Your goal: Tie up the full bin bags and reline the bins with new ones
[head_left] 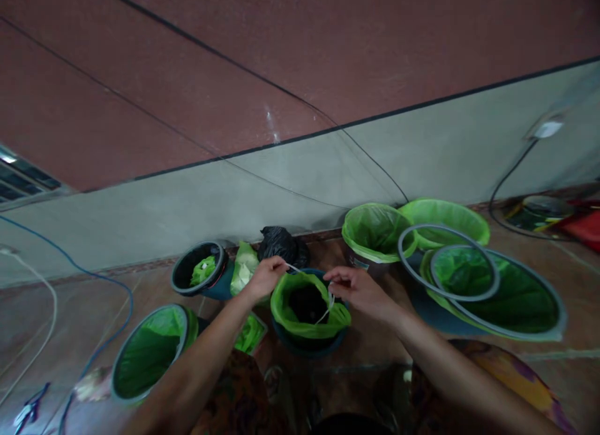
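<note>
Both my hands are over a blue-green bin (307,347) on the floor, lined with a bright green bag (304,327). Something dark lies inside the bag and cannot be made out. A thin white string (324,315) stretches between my hands, and part of it dangles over the bag's opening. My left hand (269,277), at the bin's far left, pinches one end. At the far right, my right hand (359,290) has its fingers curled closed on the other part of the string.
Several green-lined bins stand around, among them one at the left (152,354) and one by the wall (377,232). Grey rings (400,254) rest on the bins at right. A black bag (279,244) sits by the wall. A blue cable (129,310) crosses the floor.
</note>
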The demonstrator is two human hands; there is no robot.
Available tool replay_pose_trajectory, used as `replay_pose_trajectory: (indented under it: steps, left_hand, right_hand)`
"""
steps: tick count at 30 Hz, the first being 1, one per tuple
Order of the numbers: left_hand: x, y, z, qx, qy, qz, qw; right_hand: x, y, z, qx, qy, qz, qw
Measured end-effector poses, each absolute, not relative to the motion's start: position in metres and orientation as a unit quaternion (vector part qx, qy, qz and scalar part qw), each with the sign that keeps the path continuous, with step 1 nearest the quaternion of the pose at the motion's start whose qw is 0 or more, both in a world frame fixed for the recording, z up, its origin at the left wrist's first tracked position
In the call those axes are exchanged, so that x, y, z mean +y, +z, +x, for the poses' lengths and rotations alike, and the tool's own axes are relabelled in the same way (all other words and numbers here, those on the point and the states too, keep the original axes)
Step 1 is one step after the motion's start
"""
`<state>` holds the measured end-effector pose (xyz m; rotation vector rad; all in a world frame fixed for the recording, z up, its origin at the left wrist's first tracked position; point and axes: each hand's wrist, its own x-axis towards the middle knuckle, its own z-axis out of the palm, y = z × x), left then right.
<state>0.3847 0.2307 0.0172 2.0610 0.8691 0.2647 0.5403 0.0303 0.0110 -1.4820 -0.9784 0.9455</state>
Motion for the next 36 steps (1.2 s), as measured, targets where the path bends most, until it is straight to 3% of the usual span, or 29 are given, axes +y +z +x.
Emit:
replay_pose_trajectory:
  steps: [8, 14, 17, 19, 21, 24, 26, 28, 32, 34, 36]
  left_hand:
    - [0.214, 0.030, 0.378, 0.320, 0.210, 0.659, 0.647]
    - [0.226, 0.009, 0.381, 0.330, 0.229, 0.734, 0.548]
    - [0.231, -0.004, 0.386, 0.352, 0.197, 0.773, 0.489]
    - [0.233, -0.010, 0.390, 0.374, 0.185, 0.785, 0.458]
    - [0.235, -0.014, 0.393, 0.400, 0.178, 0.786, 0.435]
    - [0.241, -0.015, 0.393, 0.449, 0.184, 0.772, 0.411]
    - [0.244, -0.014, 0.392, 0.478, 0.205, 0.743, 0.422]
    - [0.244, -0.011, 0.390, 0.485, 0.231, 0.702, 0.467]
    - [0.232, 0.001, 0.390, 0.376, 0.271, 0.670, 0.580]
    - [0.223, 0.009, 0.391, 0.295, 0.265, 0.675, 0.622]
    - [0.214, 0.015, 0.393, 0.235, 0.238, 0.667, 0.666]
  right_hand:
    - [0.037, 0.015, 0.526, -0.340, 0.400, -0.624, 0.578]
    - [0.037, 0.034, 0.528, -0.262, 0.368, -0.549, 0.703]
    - [0.038, 0.049, 0.532, -0.248, 0.390, -0.526, 0.714]
    - [0.040, 0.054, 0.539, -0.286, 0.408, -0.581, 0.644]
    - [0.041, 0.053, 0.550, -0.374, 0.377, -0.689, 0.493]
    - [0.041, 0.049, 0.568, -0.472, 0.223, -0.815, 0.252]
    - [0.042, 0.048, 0.575, -0.489, 0.160, -0.833, 0.205]
    - [0.045, 0.050, 0.576, -0.485, 0.196, -0.807, 0.273]
    - [0.056, 0.057, 0.562, -0.375, 0.357, -0.636, 0.572]
    - [0.060, 0.057, 0.554, -0.325, 0.391, -0.572, 0.644]
    - [0.061, 0.056, 0.550, -0.299, 0.412, -0.547, 0.664]
